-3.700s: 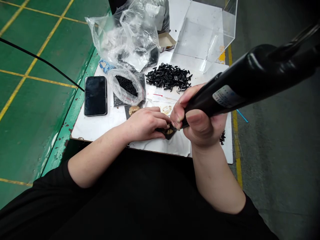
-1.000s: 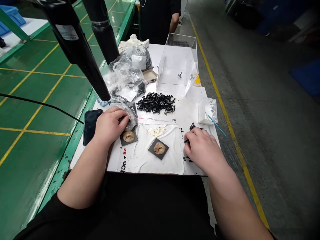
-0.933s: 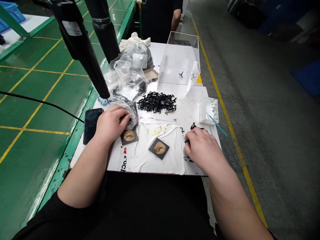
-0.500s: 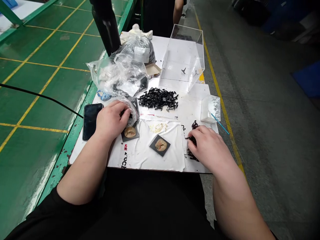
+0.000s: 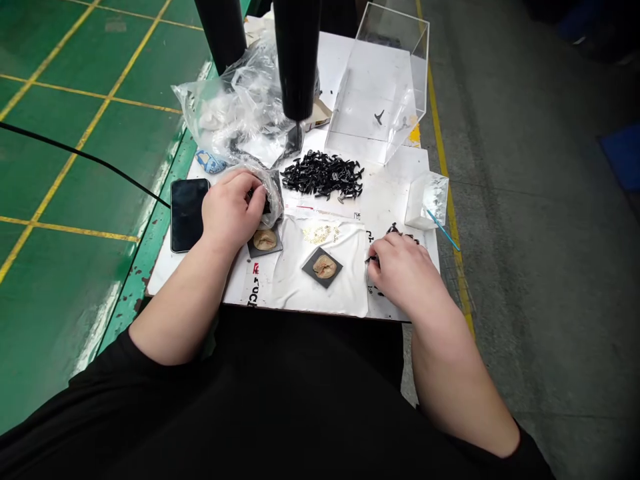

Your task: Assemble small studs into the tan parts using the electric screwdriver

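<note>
My left hand (image 5: 233,207) rests with curled fingers at the mouth of a small clear plastic bag (image 5: 273,200) holding dark pieces. Whatever its fingertips grip is hidden. At the right, my right hand (image 5: 406,270) pinches a small black part (image 5: 373,259) between thumb and fingers, over a scatter of dark pieces (image 5: 395,230) partly covered by the hand. Between my hands, a dark square plate with a tan putty-like lump (image 5: 324,267) lies on a white cloth (image 5: 340,299). A similar lump (image 5: 265,239) on a dark plate sits below my left hand. Tiny gold pieces (image 5: 320,232) are on the cloth.
Behind the cloth is a heap of black T-shaped parts (image 5: 323,175). A clear box (image 5: 377,87), plastic bags (image 5: 235,113) and a black tapered cylinder (image 5: 297,60) stand farther back. A phone (image 5: 189,217) lies left; a small clear container (image 5: 425,200) with a blue stick is right.
The view has shifted, so the table sits higher in it. My right hand has moved left toward the cloth with the black part. A second black cylinder has appeared at the back.
</note>
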Available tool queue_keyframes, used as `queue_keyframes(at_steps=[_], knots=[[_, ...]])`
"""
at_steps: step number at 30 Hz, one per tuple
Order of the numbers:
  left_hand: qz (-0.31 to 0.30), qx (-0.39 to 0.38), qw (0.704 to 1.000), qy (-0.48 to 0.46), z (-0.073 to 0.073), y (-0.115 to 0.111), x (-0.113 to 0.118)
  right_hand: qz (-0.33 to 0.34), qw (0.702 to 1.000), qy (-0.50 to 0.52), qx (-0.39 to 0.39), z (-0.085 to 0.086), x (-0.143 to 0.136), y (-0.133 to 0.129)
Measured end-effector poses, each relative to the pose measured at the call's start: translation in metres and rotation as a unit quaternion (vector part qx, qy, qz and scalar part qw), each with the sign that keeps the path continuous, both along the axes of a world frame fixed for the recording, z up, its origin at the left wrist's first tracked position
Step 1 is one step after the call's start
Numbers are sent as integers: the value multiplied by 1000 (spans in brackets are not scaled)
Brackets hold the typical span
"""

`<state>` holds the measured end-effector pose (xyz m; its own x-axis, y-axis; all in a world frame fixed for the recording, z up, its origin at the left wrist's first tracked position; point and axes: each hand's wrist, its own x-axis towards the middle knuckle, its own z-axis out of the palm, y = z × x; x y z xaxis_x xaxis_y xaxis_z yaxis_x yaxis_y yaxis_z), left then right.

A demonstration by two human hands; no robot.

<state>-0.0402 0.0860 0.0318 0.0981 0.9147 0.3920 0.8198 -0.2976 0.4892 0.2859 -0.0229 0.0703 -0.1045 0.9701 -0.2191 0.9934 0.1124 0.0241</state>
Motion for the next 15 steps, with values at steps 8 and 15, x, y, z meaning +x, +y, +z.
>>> queue_keyframes(at_steps=[8, 15], knots=[[32, 52, 998, -16, 1, 1, 1, -6, 999, 19, 42, 3, 17, -10], [53, 19, 998, -36, -2, 0, -5, 9, 996, 44, 71, -8, 13, -5]])
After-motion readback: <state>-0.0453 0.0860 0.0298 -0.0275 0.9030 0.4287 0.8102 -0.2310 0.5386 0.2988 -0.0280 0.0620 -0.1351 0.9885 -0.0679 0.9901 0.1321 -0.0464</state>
